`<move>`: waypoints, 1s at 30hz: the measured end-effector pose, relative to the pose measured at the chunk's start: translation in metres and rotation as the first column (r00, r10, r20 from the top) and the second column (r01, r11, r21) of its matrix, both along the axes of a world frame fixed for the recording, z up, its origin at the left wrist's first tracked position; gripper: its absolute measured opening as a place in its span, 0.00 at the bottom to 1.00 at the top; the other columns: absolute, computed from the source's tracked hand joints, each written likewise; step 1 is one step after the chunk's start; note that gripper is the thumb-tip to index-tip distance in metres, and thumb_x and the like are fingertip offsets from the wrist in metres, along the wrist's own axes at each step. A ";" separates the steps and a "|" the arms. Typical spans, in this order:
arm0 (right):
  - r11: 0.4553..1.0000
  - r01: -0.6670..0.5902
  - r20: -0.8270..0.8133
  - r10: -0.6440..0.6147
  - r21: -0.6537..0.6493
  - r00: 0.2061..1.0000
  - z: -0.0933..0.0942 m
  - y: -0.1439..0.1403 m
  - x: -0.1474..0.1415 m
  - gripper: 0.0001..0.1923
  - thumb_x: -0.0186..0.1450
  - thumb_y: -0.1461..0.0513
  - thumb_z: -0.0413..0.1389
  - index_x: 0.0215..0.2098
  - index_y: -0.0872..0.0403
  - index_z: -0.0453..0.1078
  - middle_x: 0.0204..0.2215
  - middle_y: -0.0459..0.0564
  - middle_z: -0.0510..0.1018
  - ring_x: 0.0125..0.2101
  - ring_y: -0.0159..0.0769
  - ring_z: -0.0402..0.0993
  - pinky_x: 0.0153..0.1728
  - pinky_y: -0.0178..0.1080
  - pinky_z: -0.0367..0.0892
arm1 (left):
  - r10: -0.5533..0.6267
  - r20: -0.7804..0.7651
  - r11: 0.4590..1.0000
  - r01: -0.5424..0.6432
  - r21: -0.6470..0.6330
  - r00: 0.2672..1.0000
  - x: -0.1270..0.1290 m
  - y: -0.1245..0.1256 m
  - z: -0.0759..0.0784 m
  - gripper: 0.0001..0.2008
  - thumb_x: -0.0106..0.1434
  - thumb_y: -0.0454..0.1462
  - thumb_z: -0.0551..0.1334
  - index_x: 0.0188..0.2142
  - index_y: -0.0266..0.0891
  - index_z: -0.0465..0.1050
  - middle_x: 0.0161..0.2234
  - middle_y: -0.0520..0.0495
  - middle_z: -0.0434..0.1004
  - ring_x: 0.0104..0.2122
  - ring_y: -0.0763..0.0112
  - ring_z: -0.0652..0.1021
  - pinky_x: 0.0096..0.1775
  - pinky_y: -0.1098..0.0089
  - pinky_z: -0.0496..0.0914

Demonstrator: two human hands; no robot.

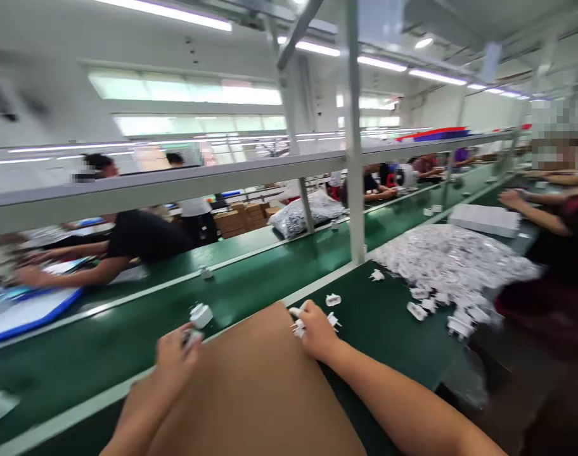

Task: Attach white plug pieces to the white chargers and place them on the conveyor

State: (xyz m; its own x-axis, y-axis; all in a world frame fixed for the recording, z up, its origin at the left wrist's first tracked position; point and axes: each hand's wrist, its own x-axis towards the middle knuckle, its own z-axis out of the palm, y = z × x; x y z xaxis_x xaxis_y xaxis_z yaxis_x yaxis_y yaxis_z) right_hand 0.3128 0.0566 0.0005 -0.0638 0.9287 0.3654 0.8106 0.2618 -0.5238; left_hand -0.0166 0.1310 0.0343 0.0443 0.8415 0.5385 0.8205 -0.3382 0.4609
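Observation:
My left hand (172,361) is closed on a small white and grey piece, partly hidden by the fingers, that looks like a charger housing. Just beyond its fingertips, a white charger housing (201,315) sits on the green conveyor belt (251,278). My right hand (317,330) pinches a white plug piece (298,326) with metal prongs above the far right corner of a brown cardboard sheet (260,380). More white plug pieces lie beside that hand, one (333,299) beyond it and another (334,322) partly behind it.
A wide heap of white plug pieces (450,256) covers the green table at right, with a white box (485,220) behind. A metal post (354,139) and long rail (222,180) stand ahead. Co-workers sit at right and across the belt, near a filled plastic bag (308,212).

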 end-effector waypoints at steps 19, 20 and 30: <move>0.984 -0.107 -0.449 0.033 -0.140 0.893 0.017 0.008 0.011 0.19 0.59 0.49 0.67 0.42 0.52 0.81 0.39 0.54 0.84 0.41 0.46 0.80 0.46 0.49 0.73 | -0.447 0.395 0.803 0.555 -0.217 0.802 0.112 -0.076 -0.039 0.12 0.65 0.39 0.68 0.47 0.39 0.76 0.44 0.43 0.79 0.46 0.59 0.76 0.52 0.57 0.72; 0.975 -0.126 -0.566 0.001 -0.182 0.825 0.018 0.007 0.008 0.22 0.57 0.48 0.69 0.43 0.53 0.81 0.40 0.54 0.85 0.41 0.46 0.80 0.45 0.47 0.74 | -0.458 0.396 0.796 0.565 -0.218 0.796 0.111 -0.076 -0.038 0.11 0.65 0.38 0.68 0.46 0.39 0.77 0.43 0.44 0.80 0.45 0.59 0.76 0.51 0.58 0.72; 0.878 -0.345 -0.847 -0.115 -0.331 0.519 0.024 -0.005 -0.010 0.26 0.48 0.50 0.76 0.40 0.53 0.79 0.39 0.52 0.85 0.40 0.42 0.81 0.39 0.41 0.75 | -0.494 0.394 0.777 0.597 -0.199 0.775 0.112 -0.075 -0.039 0.12 0.65 0.38 0.68 0.47 0.40 0.78 0.44 0.45 0.81 0.45 0.59 0.77 0.50 0.59 0.70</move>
State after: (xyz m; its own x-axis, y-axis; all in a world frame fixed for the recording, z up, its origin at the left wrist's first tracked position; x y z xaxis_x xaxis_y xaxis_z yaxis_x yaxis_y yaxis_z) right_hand 0.3026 0.0516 0.0247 -0.0676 0.9926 -0.1010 -0.0793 -0.1063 -0.9912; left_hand 0.0954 0.0562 -0.0045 0.4244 0.8418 0.3335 0.3380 -0.4890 0.8041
